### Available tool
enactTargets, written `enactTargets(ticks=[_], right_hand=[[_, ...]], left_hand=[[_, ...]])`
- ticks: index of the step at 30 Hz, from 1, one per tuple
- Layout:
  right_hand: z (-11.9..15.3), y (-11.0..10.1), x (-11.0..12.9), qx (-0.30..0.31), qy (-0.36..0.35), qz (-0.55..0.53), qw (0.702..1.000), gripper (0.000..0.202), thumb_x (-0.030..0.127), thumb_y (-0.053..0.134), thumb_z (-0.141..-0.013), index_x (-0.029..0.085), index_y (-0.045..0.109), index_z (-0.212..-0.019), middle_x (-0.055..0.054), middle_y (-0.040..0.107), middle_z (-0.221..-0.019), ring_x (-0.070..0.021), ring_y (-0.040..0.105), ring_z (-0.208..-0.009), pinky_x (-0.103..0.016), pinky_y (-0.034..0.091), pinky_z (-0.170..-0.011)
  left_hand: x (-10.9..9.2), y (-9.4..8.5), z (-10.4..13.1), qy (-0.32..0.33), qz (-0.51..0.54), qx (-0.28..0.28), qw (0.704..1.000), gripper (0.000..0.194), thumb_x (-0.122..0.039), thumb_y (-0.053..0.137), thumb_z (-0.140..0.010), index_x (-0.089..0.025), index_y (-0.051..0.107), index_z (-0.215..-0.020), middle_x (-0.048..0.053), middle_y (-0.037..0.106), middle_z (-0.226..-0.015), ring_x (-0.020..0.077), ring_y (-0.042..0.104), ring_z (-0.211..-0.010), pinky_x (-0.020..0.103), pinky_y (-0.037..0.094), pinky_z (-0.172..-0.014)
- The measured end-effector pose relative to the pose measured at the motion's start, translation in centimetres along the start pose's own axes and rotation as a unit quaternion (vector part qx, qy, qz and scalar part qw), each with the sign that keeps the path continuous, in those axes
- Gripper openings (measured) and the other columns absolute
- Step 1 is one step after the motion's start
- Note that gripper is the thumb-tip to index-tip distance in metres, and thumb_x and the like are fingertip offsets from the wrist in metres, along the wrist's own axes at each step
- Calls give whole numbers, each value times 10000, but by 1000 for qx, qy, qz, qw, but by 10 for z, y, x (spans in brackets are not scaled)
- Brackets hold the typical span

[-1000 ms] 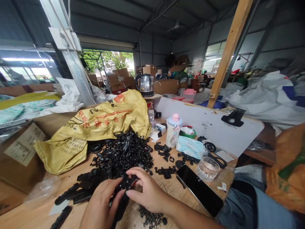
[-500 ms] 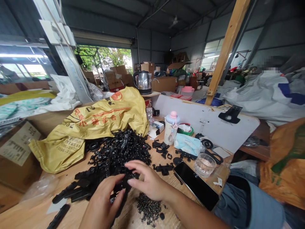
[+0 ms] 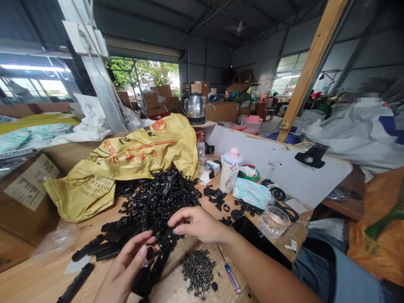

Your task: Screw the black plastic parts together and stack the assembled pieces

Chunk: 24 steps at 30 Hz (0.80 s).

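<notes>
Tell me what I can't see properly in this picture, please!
Head view: phone, partly hidden behind the right forearm.
Head view: long black piece, its near end cut off by the bottom edge.
Head view: tiny pieces, too small to make out each shape.
Head view: black part by the right hand, its outline lost against the black heap.

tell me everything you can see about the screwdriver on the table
The screwdriver has a slim, metal-looking shaft and a longish handle that looks like translucent plastic, blue near the shaft and purple towards the butt. It lies at a slant on the wooden table, butt towards the wearer, just right of a pile of small dark pieces and apart from it. The shaft runs up to the right wrist's edge, so its tip cannot be made out. The right hand is not gripping it.
</notes>
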State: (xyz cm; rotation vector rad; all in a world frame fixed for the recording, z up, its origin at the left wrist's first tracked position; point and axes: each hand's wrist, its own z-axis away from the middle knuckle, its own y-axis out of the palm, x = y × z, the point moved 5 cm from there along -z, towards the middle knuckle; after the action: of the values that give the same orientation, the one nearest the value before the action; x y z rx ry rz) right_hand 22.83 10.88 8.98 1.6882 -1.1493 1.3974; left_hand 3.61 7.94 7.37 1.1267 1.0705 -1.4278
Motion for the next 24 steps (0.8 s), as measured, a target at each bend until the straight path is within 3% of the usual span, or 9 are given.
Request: enactTargets(ticks=[3,5,8,10,13,16,21,24], right_hand=[[-2,3,-1,24,-3,-5,1000,177,217,658,-694,187,675,-868,-15,647,-899,-136,590,-851,-304,460,-787],[-3,6,-1,70,-6,-21,997,185,241,665,-692,184,674,-868,-17,647,-908,-139,590,-881,-305,453,-813],[-2,12,0,161,0,-39,986,218,268,665,-698,180,668,-897,-23,647,-930,-138,596,-895,-297,445,-836],[-1,16,0,210,8,-42,977,239,267,659,-704,173,661,-924,-29,645,-945,-138,600,-903,-292,444,-839],[2,20,3,249,8,-48,967,216,222,646,-712,154,658,-917,-38,646,-948,-146,594,-942,-298,438,-856],[4,23,7,268,-6,-48,962,180,160,628,-716,146,662,-892,-41,642,-968,-148,581,-980,-297,423,-885],[3,28,14,301,-27,-29,953,170,122,619,-717,160,667,-876,-21,647,-968,-136,580,-989,-279,410,-902],[4,26,21,283,-70,22,956,194,142,642,-708,184,665,-896,-18,624,-1031,-139,556,-1027,-279,396,-918]], left_hand=[[12,3,-1,-63,95,-11,993,436,-516,568,-704,-192,612,-992,54,688,-874,170,609,-822,262,501,-666],[26,17,2,-150,176,40,972,386,-487,602,-691,-152,653,-876,51,684,-731,146,614,-679,232,484,-575],[45,47,15,-278,302,132,902,285,-327,747,-578,-87,680,-717,58,668,-640,121,605,-583,219,476,-586],[52,61,23,-312,374,150,861,266,-214,797,-497,-72,687,-694,59,672,-658,117,608,-605,220,477,-642],[58,74,30,-324,435,163,824,229,-178,799,-492,-84,684,-666,48,655,-649,120,595,-628,224,462,-653],[58,83,33,-298,466,207,807,111,-171,742,-587,-107,659,-621,15,577,-580,94,527,-575,217,420,-601],[54,92,38,-258,461,263,807,133,-201,704,-634,-123,618,-568,-6,481,-580,90,469,-586,235,396,-615],[55,92,38,-240,462,252,815,160,-210,749,-580,-137,610,-547,-25,461,-572,80,464,-575,229,406,-608]])
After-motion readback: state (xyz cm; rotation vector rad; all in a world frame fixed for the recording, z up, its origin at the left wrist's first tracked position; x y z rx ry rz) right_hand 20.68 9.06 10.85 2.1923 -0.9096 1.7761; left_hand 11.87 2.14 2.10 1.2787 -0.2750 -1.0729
